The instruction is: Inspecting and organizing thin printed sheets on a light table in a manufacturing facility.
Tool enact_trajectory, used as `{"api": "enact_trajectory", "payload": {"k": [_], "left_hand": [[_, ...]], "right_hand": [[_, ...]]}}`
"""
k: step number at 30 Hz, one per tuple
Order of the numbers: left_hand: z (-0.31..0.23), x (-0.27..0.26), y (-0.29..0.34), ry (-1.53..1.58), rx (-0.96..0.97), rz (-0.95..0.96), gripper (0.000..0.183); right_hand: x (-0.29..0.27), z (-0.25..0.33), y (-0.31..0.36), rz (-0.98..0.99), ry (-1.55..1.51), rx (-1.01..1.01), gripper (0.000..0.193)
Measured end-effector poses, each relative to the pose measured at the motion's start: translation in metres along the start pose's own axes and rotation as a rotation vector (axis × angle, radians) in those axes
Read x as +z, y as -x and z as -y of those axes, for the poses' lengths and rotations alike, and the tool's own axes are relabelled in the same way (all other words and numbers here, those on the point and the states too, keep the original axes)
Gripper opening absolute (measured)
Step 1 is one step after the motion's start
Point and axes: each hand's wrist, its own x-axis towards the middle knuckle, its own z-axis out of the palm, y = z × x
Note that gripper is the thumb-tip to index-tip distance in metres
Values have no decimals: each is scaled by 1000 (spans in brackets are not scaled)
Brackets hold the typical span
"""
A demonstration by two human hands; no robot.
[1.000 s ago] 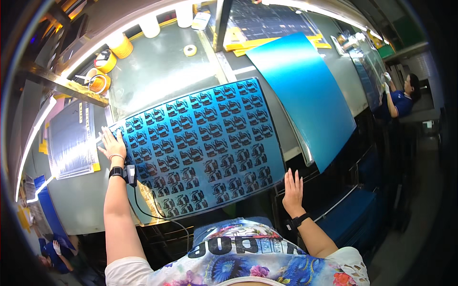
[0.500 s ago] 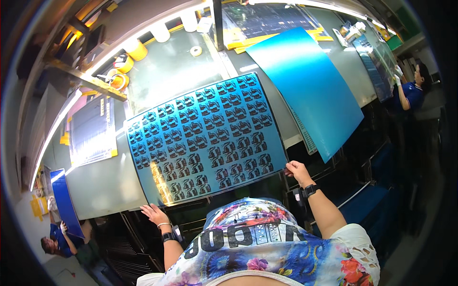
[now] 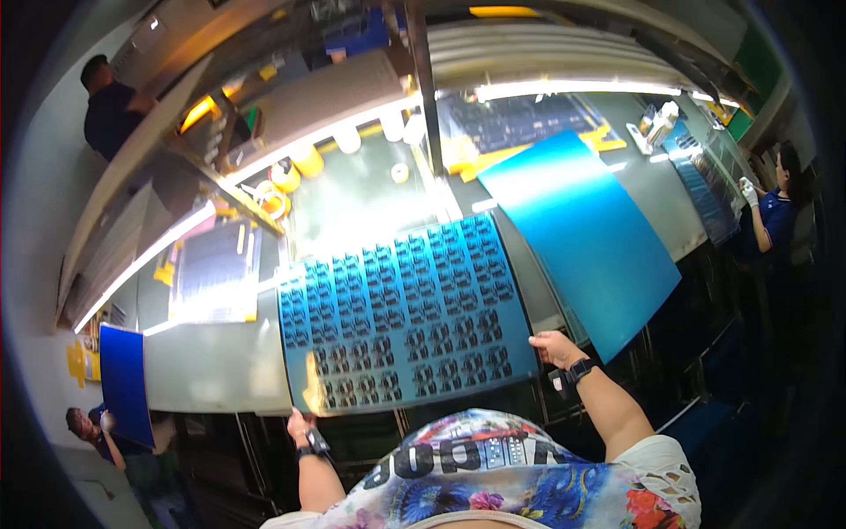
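Patterned blue sheet (image 3: 401,322), printed with rows of dark repeated shapes, lies on the grey lit bench (image 3: 211,366), its near edge hanging just over the bench front.

Left hand (image 3: 301,426) is on the near-left corner, fingers curled up onto the edge from below; looks like a pinch grip, but the fingertips are hidden behind the sheet, so I can't tell how tight. Right hand (image 3: 555,346) is closed on the near-right corner, thumb on top, fingers under.

Change: a second ago the left hand lay flat on the sheet's far-left edge and the right rested low at the near edge. Half a second ago the left had dropped below the bench. Now both sit at the near corners and the sheet has slid a bit toward the person. Judgement: it's gripped for a lift or pull off the bench, still lying down now.

Around it: plain blue sheet (image 3: 582,234) just right, overhanging the bench edge. Darker panel (image 3: 216,273) to the left under glare. Tape rolls (image 3: 282,189) at far left. A co-worker (image 3: 775,216) far right, another near left (image 3: 88,428).
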Motion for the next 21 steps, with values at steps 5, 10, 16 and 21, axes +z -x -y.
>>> {"api": "enact_trajectory", "payload": {"k": [5, 10, 16, 21], "left_hand": [[2, 0, 3, 90, -266, -31, 36], [5, -21, 14, 346, -252, 190, 37], [-66, 21, 79, 565, 280, 413, 36], [-369, 167, 249, 754, 767, 739, 23]], "right_hand": [[44, 81, 53, 385, 225, -345, 41], [71, 131, 141, 492, 544, -682, 40], [-25, 114, 209, 212, 529, -642, 45], [-66, 90, 203, 140, -191, -973, 55]]}}
